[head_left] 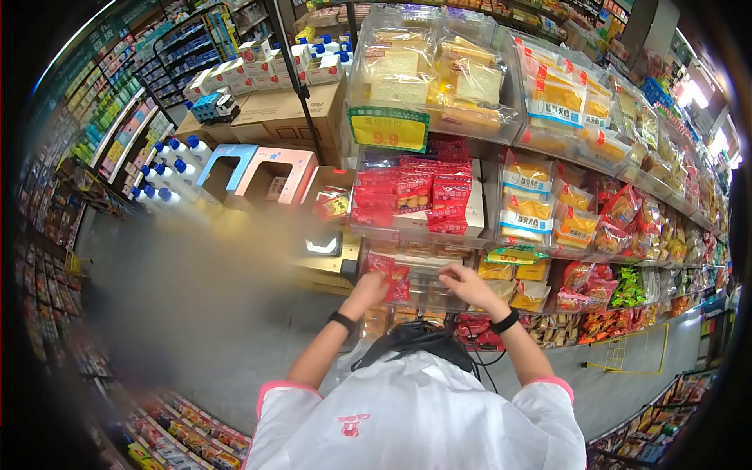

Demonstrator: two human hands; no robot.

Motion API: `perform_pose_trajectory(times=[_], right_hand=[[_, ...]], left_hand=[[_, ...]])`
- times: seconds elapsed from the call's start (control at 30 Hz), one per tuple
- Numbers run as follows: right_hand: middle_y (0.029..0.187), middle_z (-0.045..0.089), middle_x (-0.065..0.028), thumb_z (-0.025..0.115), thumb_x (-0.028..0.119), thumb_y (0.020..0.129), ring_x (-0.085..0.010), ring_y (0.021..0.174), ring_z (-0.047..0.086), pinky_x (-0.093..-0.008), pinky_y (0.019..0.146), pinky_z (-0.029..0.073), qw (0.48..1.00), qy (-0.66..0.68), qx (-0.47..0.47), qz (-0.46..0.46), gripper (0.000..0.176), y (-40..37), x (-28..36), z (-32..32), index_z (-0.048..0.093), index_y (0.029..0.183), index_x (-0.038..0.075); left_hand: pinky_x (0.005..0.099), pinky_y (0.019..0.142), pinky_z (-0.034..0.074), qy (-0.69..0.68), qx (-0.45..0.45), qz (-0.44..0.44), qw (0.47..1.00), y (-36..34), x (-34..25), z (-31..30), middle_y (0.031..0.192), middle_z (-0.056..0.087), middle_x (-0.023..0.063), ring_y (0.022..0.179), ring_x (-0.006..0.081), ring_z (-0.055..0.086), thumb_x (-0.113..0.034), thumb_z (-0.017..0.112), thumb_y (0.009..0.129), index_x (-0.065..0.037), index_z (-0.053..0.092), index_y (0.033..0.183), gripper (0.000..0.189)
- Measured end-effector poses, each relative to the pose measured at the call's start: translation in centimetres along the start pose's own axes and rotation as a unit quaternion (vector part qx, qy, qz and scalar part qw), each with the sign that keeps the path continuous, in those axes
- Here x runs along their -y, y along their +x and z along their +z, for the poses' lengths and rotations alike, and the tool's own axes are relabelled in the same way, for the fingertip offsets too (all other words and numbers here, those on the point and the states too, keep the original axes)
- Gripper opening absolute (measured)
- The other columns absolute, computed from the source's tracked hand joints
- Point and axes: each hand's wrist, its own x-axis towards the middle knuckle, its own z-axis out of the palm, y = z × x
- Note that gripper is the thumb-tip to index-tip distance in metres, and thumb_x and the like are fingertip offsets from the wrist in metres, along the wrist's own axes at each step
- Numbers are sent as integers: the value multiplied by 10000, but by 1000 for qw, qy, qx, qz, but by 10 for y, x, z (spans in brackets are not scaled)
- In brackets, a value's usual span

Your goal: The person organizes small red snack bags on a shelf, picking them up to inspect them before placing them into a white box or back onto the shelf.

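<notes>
My left hand [370,291] is closed at the left end of a clear shelf bin, its fingers on a red snack packet [381,264]. Beside those fingers lies another red packet [399,284]. My right hand [468,285] is over the right part of the same bin [427,296], fingers pointing left and slightly apart, with nothing visible in them. One shelf up, several red biscuit packets [413,188] stand in front of a white box. Both wrists wear black bands.
Bagged sliced bread [395,66] fills the top bin above a price sign [389,129]. Packaged bread [526,205] lines the shelves to the right. Cut-out cardboard boxes [272,176] and blue-capped bottles [178,168] stand left. A blur covers the lower left.
</notes>
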Motion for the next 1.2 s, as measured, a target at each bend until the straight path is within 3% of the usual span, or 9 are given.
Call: perform_pose_trajectory(times=[0.23, 0.27, 0.4, 0.63, 0.77, 0.8, 0.9, 1.0, 1.2], right_hand=[[918, 664, -140, 597, 290, 886, -230, 860, 631, -336, 782, 489, 996, -50, 65, 25, 329, 10, -89, 48, 609, 1064, 14], [911, 663, -143, 597, 289, 886, -224, 856, 629, -331, 778, 488, 997, -33, 69, 34, 330, 7, -91, 50, 609, 1058, 7], [869, 661, -137, 597, 278, 884, -211, 826, 630, -321, 758, 490, 997, -2, 52, 52, 323, 2, -106, 60, 613, 1053, 4], [796, 654, -148, 605, 277, 850, -257, 814, 640, -365, 754, 488, 996, -85, 16, 34, 319, 46, -99, 64, 642, 985, -10], [1217, 531, -255, 641, 339, 831, -312, 1120, 540, -417, 844, 475, 954, 82, 33, 287, 624, 91, -99, 86, 418, 1287, -24], [1353, 380, -278, 671, 380, 810, -371, 1212, 447, -513, 884, 455, 952, 85, 38, 292, 826, 98, -96, 88, 226, 1378, -22], [1251, 490, -319, 729, 399, 736, -350, 1143, 529, -393, 918, 453, 966, -57, 3, 253, 949, 124, -102, 112, 231, 1347, -130], [1265, 481, -313, 767, 439, 694, -345, 1158, 521, -359, 918, 464, 934, 46, 24, 355, 1076, 133, -87, 121, 151, 1376, -120], [1127, 601, -166, 739, 425, 758, -242, 1040, 571, -441, 813, 474, 912, 179, 74, 361, 661, 200, -215, 175, 517, 1200, -14]], left_hand=[[442, 865, 498, 150, 213, -243, 934, 38, -13, 33, 1211, 562, 227, 1078, 361, 583, -434, 688, 726, 6, 556, 1156, 629], [433, 844, 508, 154, 115, -270, 943, 36, -7, 51, 1135, 601, 236, 1043, 362, 602, -305, 638, 759, 23, 609, 1069, 452], [435, 792, 515, 111, 68, -103, 986, 28, 0, 43, 886, 643, 261, 892, 379, 637, -118, 563, 724, 24, 670, 818, 201], [422, 755, 503, -112, 10, -121, 986, -22, -19, -43, 884, 643, 228, 870, 394, 633, -85, 599, 804, 6, 552, 1039, 257], [379, 759, 503, -145, -93, -136, 976, -89, -31, -89, 920, 645, 216, 885, 350, 649, -110, 605, 834, -7, 527, 1136, 328], [384, 753, 504, -136, -110, -151, 973, -105, -28, -93, 920, 648, 212, 880, 356, 649, -110, 593, 841, -13, 529, 1136, 317], [384, 749, 505, -144, -147, -184, 961, -146, -11, -92, 942, 652, 209, 880, 359, 650, -107, 585, 843, -22, 533, 1143, 316], [381, 745, 507, -145, -180, -218, 948, -184, -2, -79, 946, 654, 214, 877, 352, 655, -96, 595, 829, -15, 536, 1137, 324], [357, 753, 507, -206, -180, -347, 897, -254, 19, -36, 930, 669, 179, 867, 287, 668, -70, 626, 799, 3, 551, 1109, 327]])
